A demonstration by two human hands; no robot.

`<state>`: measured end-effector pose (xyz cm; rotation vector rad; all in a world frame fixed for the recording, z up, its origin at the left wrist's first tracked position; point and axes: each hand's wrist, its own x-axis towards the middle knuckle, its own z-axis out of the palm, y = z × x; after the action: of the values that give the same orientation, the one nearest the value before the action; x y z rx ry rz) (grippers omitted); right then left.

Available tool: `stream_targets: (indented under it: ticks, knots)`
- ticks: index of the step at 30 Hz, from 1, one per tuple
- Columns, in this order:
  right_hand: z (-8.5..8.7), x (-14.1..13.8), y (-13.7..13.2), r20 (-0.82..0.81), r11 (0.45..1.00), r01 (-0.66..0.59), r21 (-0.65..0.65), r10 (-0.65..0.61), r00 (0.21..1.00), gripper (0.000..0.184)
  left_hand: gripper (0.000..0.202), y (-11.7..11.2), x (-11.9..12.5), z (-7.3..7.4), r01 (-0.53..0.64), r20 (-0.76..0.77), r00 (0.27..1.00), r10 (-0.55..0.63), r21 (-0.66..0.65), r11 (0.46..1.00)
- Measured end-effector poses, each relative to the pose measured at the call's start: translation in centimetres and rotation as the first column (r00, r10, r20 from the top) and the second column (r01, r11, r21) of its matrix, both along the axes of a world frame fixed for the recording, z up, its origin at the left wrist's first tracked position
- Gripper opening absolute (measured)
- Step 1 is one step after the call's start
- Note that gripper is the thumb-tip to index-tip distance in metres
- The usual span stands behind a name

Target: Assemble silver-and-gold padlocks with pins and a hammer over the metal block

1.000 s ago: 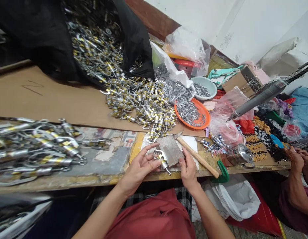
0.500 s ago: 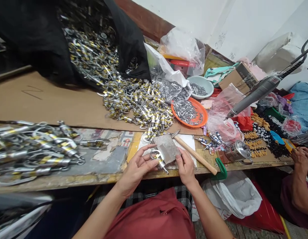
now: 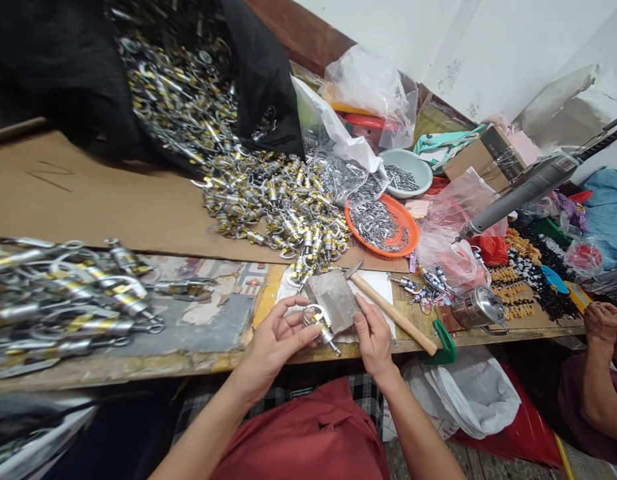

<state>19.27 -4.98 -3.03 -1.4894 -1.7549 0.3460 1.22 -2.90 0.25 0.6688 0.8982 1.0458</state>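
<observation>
A silver-and-yellow metal key-ring clasp [image 3: 324, 331], with a curved hook and a small end ring, is pinched between the thumb and fingers of my left hand [image 3: 278, 337]. It is tilted, its ring end pointing down and right, close to the front edge of a flat grey metal block [image 3: 333, 301]. At the block's right edge is my right hand [image 3: 373, 337], its thumb and fingers curled together; whatever sits between them is hidden. Behind the right hand a wooden-handled hammer [image 3: 393, 313] lies slantwise across white paper [image 3: 386, 285], its head partly behind the block.
Many similar clasps [image 3: 273, 200] spill from a black sack [image 3: 261, 73]; more lie at left [image 3: 88, 300]. An orange plate [image 3: 411, 233] and pale bowl [image 3: 423, 179] hold small metal pins. An electric screwdriver [image 3: 523, 193] hangs at right, near a metal mug [image 3: 481, 308]. A co-worker's hands [image 3: 603, 327] are far right.
The clasp in my left hand has shifted slightly down and right, beside the block. My right hand stays at the block's right edge. The view has moved a little.
</observation>
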Motion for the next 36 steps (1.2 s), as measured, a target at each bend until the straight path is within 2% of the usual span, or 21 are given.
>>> stream_targets:
  ticks: [9, 17, 21, 26, 30, 36]
  knots:
    - [0.14, -0.05, -0.16, -0.013, 1.000, 0.001, -0.013, -0.001, 1.000, 0.037, 0.053, 0.24, -0.48, 0.32, 0.080, -0.045, 0.996, -0.080, -0.020, 0.997]
    - [0.26, -0.10, -0.21, -0.018, 1.000, -0.002, -0.027, 0.002, 1.000, 0.037, 0.051, 0.14, -0.38, 0.32, 0.068, -0.030, 0.997, -0.070, -0.042, 0.997]
    - [0.24, -0.01, -0.17, -0.049, 0.999, -0.008, -0.039, 0.006, 0.999, 0.036, 0.050, 0.03, -0.25, 0.37, 0.031, -0.029, 0.999, -0.032, -0.043, 0.999]
    - [0.21, 0.07, -0.02, -0.085, 0.998, 0.000, -0.061, -0.005, 0.996, 0.035, 0.052, 0.08, -0.36, 0.49, 0.071, -0.001, 0.997, -0.071, -0.062, 0.996]
    - [0.31, 0.04, 0.23, -0.156, 0.997, -0.007, -0.071, -0.004, 0.988, 0.034, 0.052, 0.16, -0.42, 0.03, 0.051, 0.010, 0.999, -0.050, -0.054, 0.997]
    - [0.45, -0.17, 0.52, -0.223, 0.996, -0.006, -0.084, -0.013, 0.975, 0.032, 0.055, 0.29, -0.65, -0.29, 0.115, 0.036, 0.993, -0.113, -0.043, 0.992]
